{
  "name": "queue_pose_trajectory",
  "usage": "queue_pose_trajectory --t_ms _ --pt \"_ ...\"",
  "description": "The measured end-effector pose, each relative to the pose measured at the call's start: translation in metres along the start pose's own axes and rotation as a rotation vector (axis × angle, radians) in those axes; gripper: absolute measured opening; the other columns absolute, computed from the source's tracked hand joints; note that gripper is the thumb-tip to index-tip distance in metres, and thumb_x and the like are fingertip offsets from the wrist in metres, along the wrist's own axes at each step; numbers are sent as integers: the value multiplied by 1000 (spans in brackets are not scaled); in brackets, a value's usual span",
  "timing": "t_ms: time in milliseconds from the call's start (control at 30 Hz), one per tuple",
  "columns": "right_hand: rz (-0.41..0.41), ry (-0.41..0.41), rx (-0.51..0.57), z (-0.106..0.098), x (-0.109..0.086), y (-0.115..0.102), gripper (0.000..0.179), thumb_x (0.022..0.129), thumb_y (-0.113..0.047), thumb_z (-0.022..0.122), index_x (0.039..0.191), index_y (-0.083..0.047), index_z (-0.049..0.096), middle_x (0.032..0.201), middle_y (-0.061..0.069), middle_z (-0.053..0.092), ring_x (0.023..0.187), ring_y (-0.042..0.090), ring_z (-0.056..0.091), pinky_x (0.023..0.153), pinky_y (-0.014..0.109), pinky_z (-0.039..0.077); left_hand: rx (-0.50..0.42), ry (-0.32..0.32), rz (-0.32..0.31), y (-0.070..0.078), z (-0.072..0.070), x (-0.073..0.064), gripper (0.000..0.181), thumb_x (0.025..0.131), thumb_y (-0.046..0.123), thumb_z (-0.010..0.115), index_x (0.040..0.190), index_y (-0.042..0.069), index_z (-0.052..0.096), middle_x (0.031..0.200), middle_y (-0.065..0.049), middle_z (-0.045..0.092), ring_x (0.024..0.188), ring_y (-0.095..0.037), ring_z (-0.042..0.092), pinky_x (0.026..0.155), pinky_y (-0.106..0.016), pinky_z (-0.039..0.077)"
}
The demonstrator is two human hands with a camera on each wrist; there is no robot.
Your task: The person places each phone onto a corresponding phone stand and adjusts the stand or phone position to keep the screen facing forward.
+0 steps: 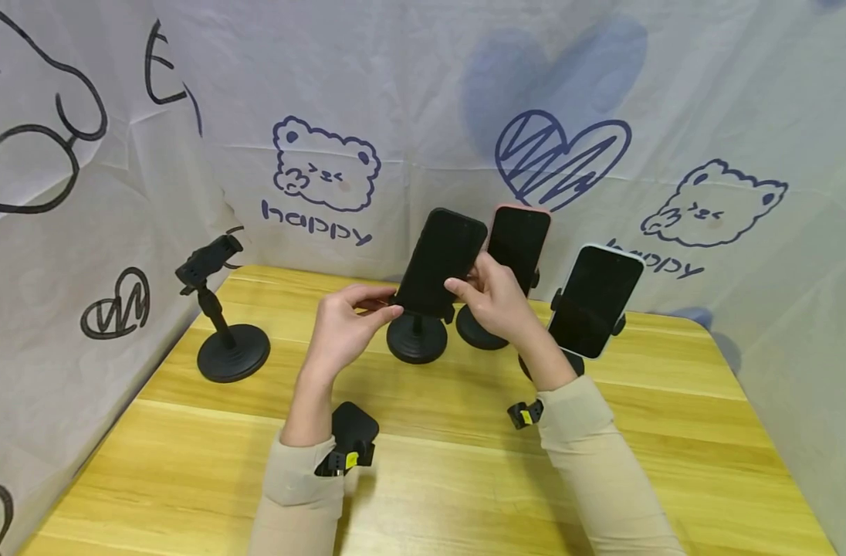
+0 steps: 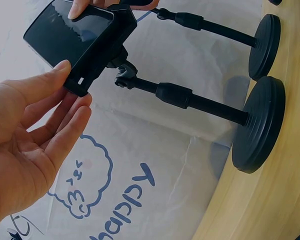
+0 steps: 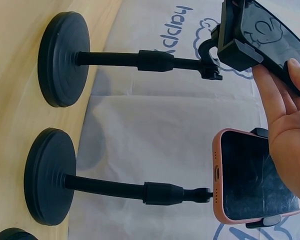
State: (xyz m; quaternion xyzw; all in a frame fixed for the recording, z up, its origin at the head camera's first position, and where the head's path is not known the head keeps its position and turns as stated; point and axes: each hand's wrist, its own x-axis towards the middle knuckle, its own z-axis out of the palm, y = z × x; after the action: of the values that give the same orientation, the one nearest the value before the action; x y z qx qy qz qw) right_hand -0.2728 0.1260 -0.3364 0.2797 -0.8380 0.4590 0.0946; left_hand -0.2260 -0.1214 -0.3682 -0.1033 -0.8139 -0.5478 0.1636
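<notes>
A black phone (image 1: 442,255) leans in the clamp of a black phone stand (image 1: 417,344) near the back of the table. My right hand (image 1: 498,300) pinches the phone's right edge, thumb on the screen and fingers behind. At the lower left corner, my left hand (image 1: 345,323) holds the end of the clamp (image 2: 85,80) between thumb and fingers. In the right wrist view, the clamp's other jaw (image 3: 240,54) lies beside the phone's edge. Just behind my right hand stands a phone in a pink case (image 1: 519,243) on its own stand.
A white-edged phone (image 1: 595,301) stands in a holder on the right. At the left is another stand (image 1: 233,353) with its holder turned sideways. Wrist cameras (image 1: 526,415) stick out from both sleeves. Printed cloth (image 1: 423,93) hangs behind and beside the wooden table (image 1: 437,463).
</notes>
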Motion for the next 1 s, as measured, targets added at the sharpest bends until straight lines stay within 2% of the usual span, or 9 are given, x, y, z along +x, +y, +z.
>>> queue_pose_trajectory --t_ms 167,400,533,633,767,900,1000 --pt "20 -25 -5 -2 2 -2 36 100 -11 71 82 -8 39 64 6 39 57 23 46 53 28 34 4 1 7 -1 1 0 26 87 13 87 112 9 81 103 -6 77 92 -21 74 81 -40 60" --pt "33 -72 -34 -5 6 -7 36 101 -12 70 82 -9 39 64 6 42 65 26 61 54 29 35 9 0 8 0 1 -1 25 87 13 86 112 9 82 103 -6 76 92 -21 73 81 -39 60" --pt "24 -87 -53 -7 8 -9 36 100 -12 70 82 -8 39 64 5 40 62 24 55 55 30 32 14 -1 10 1 0 -2 25 87 13 86 112 9 82 104 -6 76 92 -21 73 81 -38 60" --pt "29 -103 -61 -8 9 -10 37 101 -13 70 83 -8 39 65 4 37 59 23 43 56 31 30 16 0 13 1 0 -2 25 87 12 86 112 9 82 103 -5 77 92 -21 73 79 -37 60" --pt "44 -127 -68 -8 12 -11 36 101 -14 70 84 -8 39 67 5 37 61 22 43 58 32 32 21 1 28 1 -1 -2 25 87 12 86 111 9 82 103 -6 77 91 -21 74 78 -36 60" --pt "47 -161 -78 -9 14 -13 29 101 -14 70 90 -7 43 70 8 43 67 23 51 62 33 41 25 0 40 1 -1 -2 25 87 12 86 111 8 82 103 -7 77 91 -22 74 78 -36 60" --pt "32 -201 -87 -9 17 -18 19 102 -13 69 103 -5 52 78 9 60 76 23 63 70 35 53 28 3 42 1 -1 -2 25 87 12 86 111 6 82 103 -7 76 92 -22 74 78 -36 61"
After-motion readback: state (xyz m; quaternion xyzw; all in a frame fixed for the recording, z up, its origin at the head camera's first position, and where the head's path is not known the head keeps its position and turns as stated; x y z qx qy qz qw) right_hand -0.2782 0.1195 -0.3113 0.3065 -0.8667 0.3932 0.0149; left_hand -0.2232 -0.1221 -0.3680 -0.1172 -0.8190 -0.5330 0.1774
